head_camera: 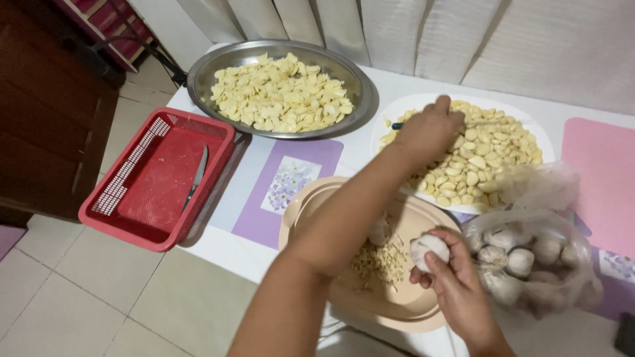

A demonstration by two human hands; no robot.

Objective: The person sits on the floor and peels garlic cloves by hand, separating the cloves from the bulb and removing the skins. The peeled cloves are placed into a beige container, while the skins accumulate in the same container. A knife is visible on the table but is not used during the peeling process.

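Left hand (426, 132) reaches far forward over white plate (542, 135) of peeled garlic cloves (486, 149), fingers curled down onto pile near dark-green handle (397, 125) (tool mostly hidden, kind unclear); whether anything is pinched, cannot tell. Right hand (453, 274) close to body, fingers gripping whole garlic bulb (428, 248) above beige tray (397, 307) with skin scraps (380, 261). Bulb lies near-side, right of left forearm. Clear bag of unpeeled bulbs (529, 261) just beside right hand. Steel bowl (360, 76) and red basket (119, 218) with knife (196, 177) well apart, leftward.

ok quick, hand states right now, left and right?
Left hand: over the white plate of peeled cloves, fingers curled; whether it grips anything cannot be told.
Right hand: closed on a garlic bulb.
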